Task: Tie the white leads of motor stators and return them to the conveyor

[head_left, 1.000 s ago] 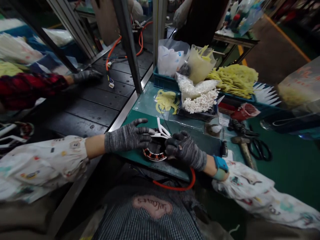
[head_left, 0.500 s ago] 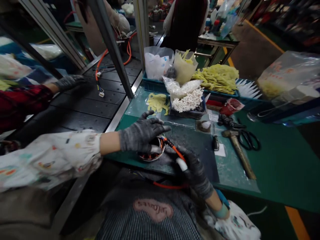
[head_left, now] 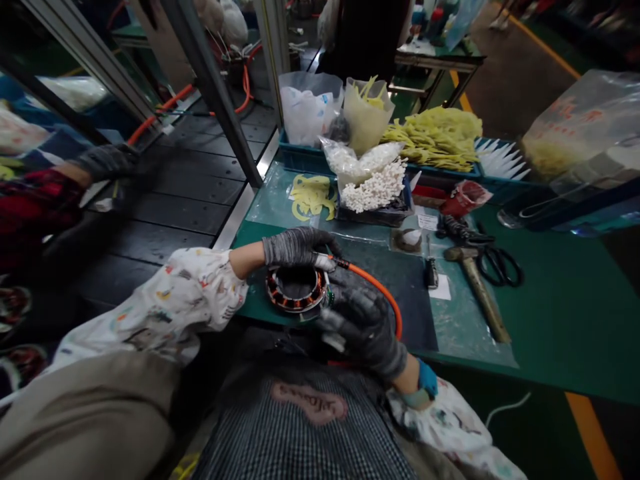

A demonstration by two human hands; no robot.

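A ring-shaped motor stator [head_left: 295,303] with copper windings lies on the green table near its front edge. My left hand [head_left: 297,247], in a grey glove with white fingertips, reaches across the stator's back rim. Its thumb and fingers close on the orange cable [head_left: 383,290] where the cable's dark sleeved end meets the stator's right side. From there the cable curves right and down behind my right hand [head_left: 367,327]. That hand, also gloved, is open and slightly blurred, its fingers stretched toward the stator's right side; whether they touch it I cannot tell.
A hammer [head_left: 477,290], black scissors [head_left: 500,267] and a small dark tool [head_left: 431,273] lie to the right. Behind are a box of white pieces [head_left: 375,190], yellow strips [head_left: 435,140] and bags. At left, another person's gloved hand [head_left: 105,162] is over the dark conveyor [head_left: 185,200].
My left hand has moved from spread over the stator to closing at the cable's end. My right hand has shifted left, off the cable. The stator's ring shows more openly; the cable now arcs.
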